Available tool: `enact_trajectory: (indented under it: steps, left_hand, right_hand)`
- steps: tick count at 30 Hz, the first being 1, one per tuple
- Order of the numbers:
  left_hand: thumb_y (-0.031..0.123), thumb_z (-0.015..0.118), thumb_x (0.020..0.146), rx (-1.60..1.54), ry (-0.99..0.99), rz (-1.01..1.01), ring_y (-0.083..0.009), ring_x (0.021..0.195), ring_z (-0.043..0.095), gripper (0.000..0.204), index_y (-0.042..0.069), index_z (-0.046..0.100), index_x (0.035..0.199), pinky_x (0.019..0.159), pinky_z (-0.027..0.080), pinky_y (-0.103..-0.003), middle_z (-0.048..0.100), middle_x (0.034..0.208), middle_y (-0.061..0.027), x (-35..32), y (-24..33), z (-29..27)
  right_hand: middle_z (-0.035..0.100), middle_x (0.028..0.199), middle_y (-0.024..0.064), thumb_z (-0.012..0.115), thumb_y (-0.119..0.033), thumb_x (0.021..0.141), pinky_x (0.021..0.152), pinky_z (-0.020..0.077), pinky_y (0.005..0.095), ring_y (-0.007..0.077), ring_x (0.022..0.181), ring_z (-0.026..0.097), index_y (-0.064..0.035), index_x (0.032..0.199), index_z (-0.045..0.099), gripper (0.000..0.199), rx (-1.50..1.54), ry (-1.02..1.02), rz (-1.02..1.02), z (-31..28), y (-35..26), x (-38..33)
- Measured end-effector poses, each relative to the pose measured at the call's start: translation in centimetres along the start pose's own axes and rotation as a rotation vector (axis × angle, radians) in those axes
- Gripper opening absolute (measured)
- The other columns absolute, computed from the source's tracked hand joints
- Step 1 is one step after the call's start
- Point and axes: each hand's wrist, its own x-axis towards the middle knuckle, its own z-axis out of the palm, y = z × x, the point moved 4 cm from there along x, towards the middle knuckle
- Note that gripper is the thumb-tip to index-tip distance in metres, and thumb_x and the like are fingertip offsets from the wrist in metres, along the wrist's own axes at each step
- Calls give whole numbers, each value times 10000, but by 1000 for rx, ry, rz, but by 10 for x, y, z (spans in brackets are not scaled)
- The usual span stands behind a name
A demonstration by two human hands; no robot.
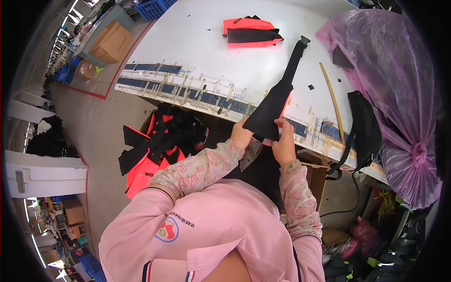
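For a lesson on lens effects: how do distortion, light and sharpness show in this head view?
Head view: the white table's taped edge bows, a fisheye bend, with black corners; daylight is even, shadows soft; the pink plastic bag shows mild sheen; both hands on the black fabric piece look sharp.

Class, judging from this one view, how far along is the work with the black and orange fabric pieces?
Seemingly done: one folded orange-and-black piece lies on the white table. In hand: the left hand and right hand both grip a black strap piece at the table edge. Seemingly left: a heap of similar pieces on the floor.
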Motion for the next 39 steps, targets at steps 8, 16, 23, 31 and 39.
enact_trajectory:
  steps: [8, 16, 23, 31, 39]
  left_hand:
    - [81, 470, 855, -448, -307, -211, -156, 862, 607, 295, 36, 510, 1143, 687, 527, -313, 605, 982, -74, -10, -5, 3]
    - [189, 497, 913, -434, -481, -270, -196, 895, 615, 279, 25, 512, 1138, 742, 526, -363, 605, 1018, -92, -21, -27, 6]
    - [269, 480, 918, -112, -282, -253, -177, 876, 621, 322, 63, 517, 1162, 718, 555, -354, 603, 1034, -84, -9, -9, 9]
    - [261, 567, 875, -104, -155, -348, -142, 758, 631, 260, 100, 565, 1079, 664, 537, -296, 626, 898, -35, -4, -35, 5]
    - [257, 526, 908, -90, -180, 20, -152, 668, 625, 288, -8, 590, 998, 553, 511, -272, 640, 848, -76, -12, -28, 11]
  right_hand:
    - [441, 1100, 106, 727, 87, 623, 749, 458, 277, 219, 957, 511, -81, 1165, 457, 628, 76, -64, 84, 3, 4, -7]
    - [467, 1070, 106, 765, 76, 570, 745, 466, 283, 210, 890, 516, -88, 1172, 463, 694, 505, -31, 213, 19, 32, -5]
    - [441, 1133, 122, 749, 83, 591, 822, 462, 310, 243, 1004, 510, -76, 1205, 429, 710, 91, -71, 47, 7, 2, -3]
    - [416, 1142, 122, 768, 47, 587, 782, 461, 326, 274, 962, 509, -86, 1187, 442, 696, 55, -121, -60, 3, -8, -5]
    - [499, 1128, 185, 743, -256, 729, 792, 476, 350, 273, 966, 552, -73, 1236, 475, 602, 182, -505, 93, -28, 6, 9]
